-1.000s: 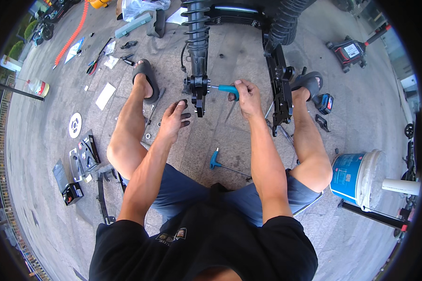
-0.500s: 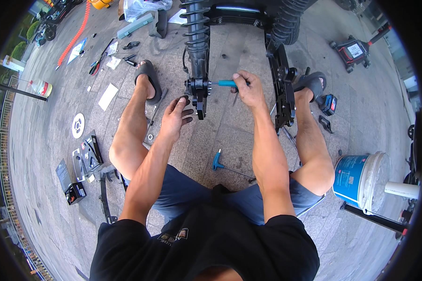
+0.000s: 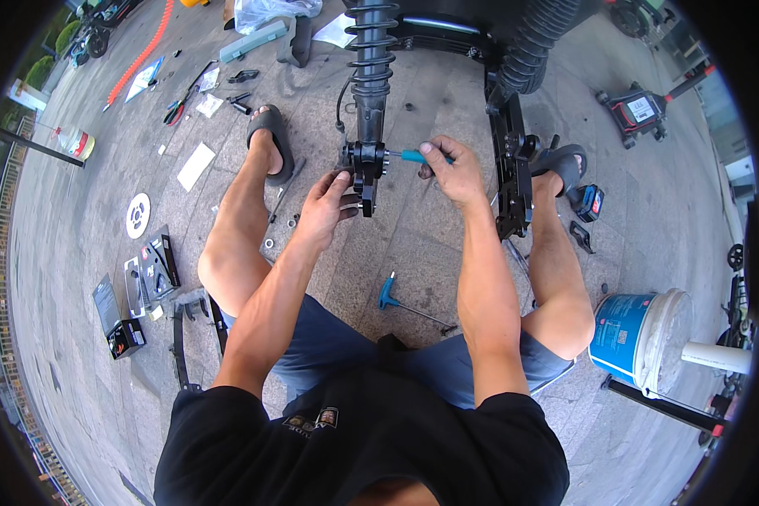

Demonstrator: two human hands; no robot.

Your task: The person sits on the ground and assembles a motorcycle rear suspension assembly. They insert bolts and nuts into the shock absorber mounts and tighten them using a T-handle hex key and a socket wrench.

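Sitting on the paved floor (image 3: 430, 244), the person closes the right hand (image 3: 451, 169) on a blue-handled wrench (image 3: 415, 156) at the black bracket (image 3: 368, 164). The left hand (image 3: 325, 202) cups the bracket's lower edge, fingers curled. Another blue T-wrench (image 3: 390, 293) lies on open paving between the knees.

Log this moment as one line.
left hand: steadies black bracket | right hand: grips blue-handled wrench in bracket | spare wrench: on ground
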